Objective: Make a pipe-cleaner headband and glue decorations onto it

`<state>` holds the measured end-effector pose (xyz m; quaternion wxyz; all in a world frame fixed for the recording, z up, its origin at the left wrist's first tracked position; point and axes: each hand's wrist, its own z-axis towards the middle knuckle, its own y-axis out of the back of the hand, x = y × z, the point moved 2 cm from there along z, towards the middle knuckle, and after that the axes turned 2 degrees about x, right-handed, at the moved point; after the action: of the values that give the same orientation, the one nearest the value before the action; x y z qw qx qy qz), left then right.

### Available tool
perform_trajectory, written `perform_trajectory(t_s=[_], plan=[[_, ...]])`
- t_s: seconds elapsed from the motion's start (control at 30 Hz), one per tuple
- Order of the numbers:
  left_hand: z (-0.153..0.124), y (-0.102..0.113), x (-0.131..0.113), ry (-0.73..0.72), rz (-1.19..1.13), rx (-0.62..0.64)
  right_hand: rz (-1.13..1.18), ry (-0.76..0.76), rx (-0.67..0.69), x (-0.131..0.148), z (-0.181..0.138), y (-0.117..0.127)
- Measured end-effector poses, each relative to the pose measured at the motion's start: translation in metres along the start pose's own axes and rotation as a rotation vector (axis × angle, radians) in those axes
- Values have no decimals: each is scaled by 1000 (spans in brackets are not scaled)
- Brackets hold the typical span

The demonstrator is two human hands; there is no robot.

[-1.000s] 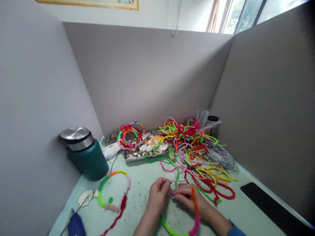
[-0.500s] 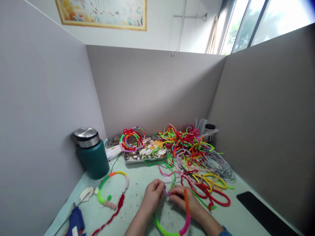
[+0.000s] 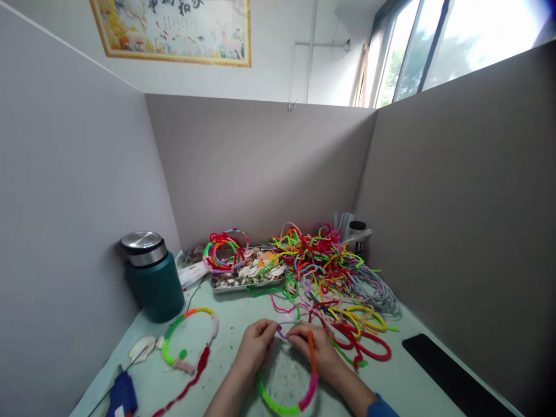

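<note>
Pipe-cleaner ring (image 3: 284, 408) is pinched at its open top end by the fingertips of the left hand (image 3: 256, 346) and the right hand (image 3: 320, 350), both closed on it. Its green, pink and orange loop is seen below the hands, over the table (image 3: 237, 315).

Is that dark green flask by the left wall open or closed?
Closed: the flask stands upright with its steel lid seated flat on top.
</note>
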<state>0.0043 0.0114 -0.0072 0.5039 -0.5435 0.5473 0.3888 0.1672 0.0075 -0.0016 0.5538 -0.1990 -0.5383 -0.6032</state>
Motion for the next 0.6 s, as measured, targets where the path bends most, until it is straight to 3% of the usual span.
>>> perform_trajectory(t_s=[0.27, 0.43, 0.6], plan=[[1, 6, -2, -11, -68, -20, -33, 12, -15, -4, 3, 1], [-3, 7, -6, 61, -316, 101, -35, 16, -30, -4, 5, 0], [-2, 9, -9, 51, -381, 138, -3, -30, -50, -9, 5, 2]])
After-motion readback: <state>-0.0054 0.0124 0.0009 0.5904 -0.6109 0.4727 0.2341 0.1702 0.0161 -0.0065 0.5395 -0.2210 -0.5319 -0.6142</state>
